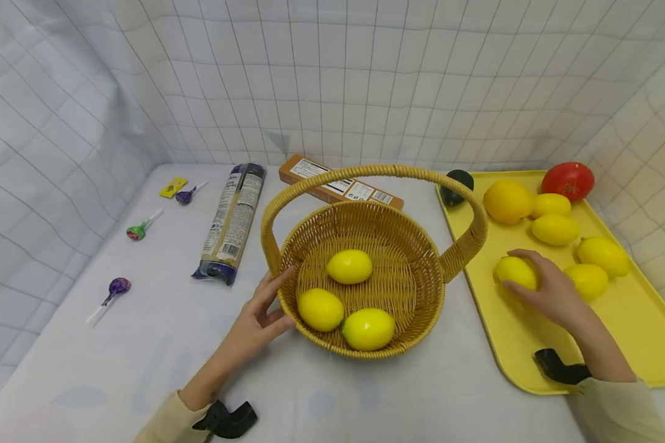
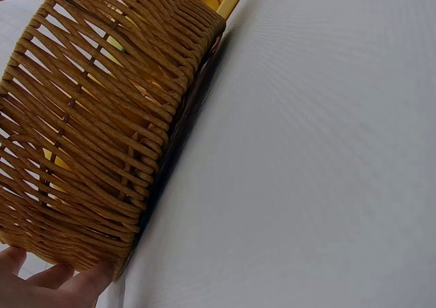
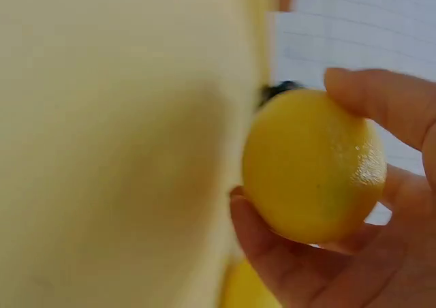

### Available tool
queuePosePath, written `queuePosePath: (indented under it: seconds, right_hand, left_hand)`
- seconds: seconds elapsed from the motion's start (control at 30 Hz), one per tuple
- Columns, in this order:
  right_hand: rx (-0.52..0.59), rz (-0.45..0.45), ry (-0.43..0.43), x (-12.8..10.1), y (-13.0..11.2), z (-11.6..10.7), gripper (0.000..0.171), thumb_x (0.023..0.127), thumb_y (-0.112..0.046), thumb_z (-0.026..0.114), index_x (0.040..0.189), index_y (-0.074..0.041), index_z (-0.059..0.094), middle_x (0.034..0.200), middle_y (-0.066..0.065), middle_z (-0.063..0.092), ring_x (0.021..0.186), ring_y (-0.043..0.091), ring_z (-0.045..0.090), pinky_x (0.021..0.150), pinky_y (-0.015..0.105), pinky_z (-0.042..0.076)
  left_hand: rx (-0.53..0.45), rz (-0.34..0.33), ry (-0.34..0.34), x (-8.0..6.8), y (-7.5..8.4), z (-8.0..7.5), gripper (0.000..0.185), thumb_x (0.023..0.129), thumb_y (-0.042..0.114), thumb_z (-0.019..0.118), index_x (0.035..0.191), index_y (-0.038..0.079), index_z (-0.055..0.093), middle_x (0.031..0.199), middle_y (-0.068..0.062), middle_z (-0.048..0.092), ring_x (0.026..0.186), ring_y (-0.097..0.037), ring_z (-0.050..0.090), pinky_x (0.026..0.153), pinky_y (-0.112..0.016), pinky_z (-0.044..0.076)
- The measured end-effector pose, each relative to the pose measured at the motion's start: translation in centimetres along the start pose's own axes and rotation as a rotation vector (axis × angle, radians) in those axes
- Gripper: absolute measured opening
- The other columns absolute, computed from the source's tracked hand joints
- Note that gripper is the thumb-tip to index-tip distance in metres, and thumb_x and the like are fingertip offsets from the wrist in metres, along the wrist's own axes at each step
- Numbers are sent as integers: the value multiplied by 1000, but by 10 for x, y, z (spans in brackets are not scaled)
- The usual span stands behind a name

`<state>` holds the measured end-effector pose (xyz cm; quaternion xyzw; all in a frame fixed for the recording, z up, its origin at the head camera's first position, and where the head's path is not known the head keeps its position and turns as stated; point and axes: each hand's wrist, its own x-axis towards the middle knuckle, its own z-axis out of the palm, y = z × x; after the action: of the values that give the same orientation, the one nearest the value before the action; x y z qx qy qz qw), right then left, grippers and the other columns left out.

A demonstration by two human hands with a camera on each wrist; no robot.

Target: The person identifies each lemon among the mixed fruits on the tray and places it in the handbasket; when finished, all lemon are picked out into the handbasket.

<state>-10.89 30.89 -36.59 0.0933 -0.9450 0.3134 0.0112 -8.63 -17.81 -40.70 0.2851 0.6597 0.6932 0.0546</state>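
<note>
The person's right hand has its fingers curled round a lemon near the left edge of the yellow tray, at about four o'clock from the wicker basket. The right wrist view shows the grip plainly: thumb on one side, fingers cupped over the other, the fruit seated in the hollow between.

It looks light for its size, with a smooth, slightly glossy skin and a firm, evenly moulded shape, so I would judge it stiff and a little slick rather than soft or fragile. A cupped grip across its widest part, as here, seems the safe hold; a pinch at the tapered ends would likely let it squirt free.

Its long axis appears to lie roughly flat on the tray, running from about ten o'clock to four o'clock in the head view, though the fingers hide the far end and I cannot tell which end bears the tip.

The left hand lies at the basket's eight o'clock side, fingers straight and pressed lightly against the woven wall, gripping nothing. Three lemons already sit inside the basket. On the tray, toward one o'clock, lie more lemons, an orange, a tomato and an avocado.
</note>
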Motion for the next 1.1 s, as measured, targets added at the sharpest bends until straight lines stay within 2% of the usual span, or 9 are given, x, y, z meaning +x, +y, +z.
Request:
queuePosePath:
  seconds: [0.13, 0.23, 0.3, 0.4, 0.5, 0.7, 0.87, 1.0, 1.1]
  right_hand:
    - [1, 17, -63, -21, -25, -23, 58, 90, -22, 66, 139, -8, 38, 125, 25, 45, 94, 35, 46, 74, 44, 43]
    - [0, -96, -80, -35, -54, -32, 61, 86, -13, 69, 139, -14, 39, 123, 14, 48, 87, 18, 49, 66, 22, 45]
    - [64, -214, -114, -37, -77, -29, 63, 83, -7, 71, 138, -17, 41, 123, 7, 49, 87, 11, 50, 69, 17, 45]
    - [187, -374, -208, -27, -110, -12, 62, 83, -5, 72, 136, -19, 43, 124, -3, 51, 94, 9, 51, 77, 18, 45]
    - [274, -435, -293, -4, -130, 14, 57, 86, -11, 70, 135, -20, 44, 126, -6, 49, 98, 12, 51, 79, 27, 47]
    - [347, -395, -431, 39, -144, 66, 54, 91, -18, 63, 140, -14, 39, 130, 4, 45, 105, 19, 48, 87, 39, 44]
    - [387, -360, -588, 48, -152, 93, 55, 99, -23, 50, 146, -9, 25, 139, 14, 34, 116, 25, 42, 96, 46, 36]
    - [360, -359, -599, 48, -158, 102, 54, 101, -22, 44, 148, -8, 23, 144, 15, 30, 129, 28, 31, 104, 48, 28]
    - [319, -371, -550, 47, -161, 101, 53, 101, -19, 44, 149, -7, 23, 148, 14, 26, 134, 27, 24, 106, 48, 23]
  left_hand:
    - [8, -8, -1, 1, 1, 0, 66, 92, 5, 59, 148, 2, 24, 154, -11, -4, 139, -25, 7, 100, -35, 35]
    - [18, -14, 3, 3, 2, -2, 66, 92, 6, 60, 148, 4, 25, 154, -10, -3, 139, -25, 7, 100, -35, 35]
    - [26, -16, 5, 5, 3, -3, 66, 92, 6, 60, 148, 5, 25, 154, -10, -3, 139, -25, 7, 100, -34, 35]
    - [34, -13, 8, 7, 3, -5, 66, 92, 6, 60, 148, 6, 26, 154, -10, -3, 139, -26, 7, 100, -35, 35]
    - [31, -9, 6, 9, 2, -5, 66, 92, 6, 60, 148, 7, 26, 154, -10, -3, 139, -26, 7, 100, -36, 35]
    - [23, 5, -4, 7, -3, -2, 66, 92, 5, 59, 148, 3, 23, 154, -11, -3, 139, -26, 7, 100, -36, 35]
    - [29, 4, -1, 0, -3, 1, 66, 92, 4, 59, 148, 3, 24, 154, -12, -3, 139, -26, 7, 99, -34, 36]
    - [30, 4, 4, -4, -2, 2, 66, 93, 4, 59, 148, 3, 24, 154, -13, -3, 139, -25, 8, 99, -34, 36]
    - [35, 13, 7, -3, 0, 2, 65, 93, 4, 58, 148, 2, 23, 154, -14, -3, 139, -25, 8, 100, -33, 36]
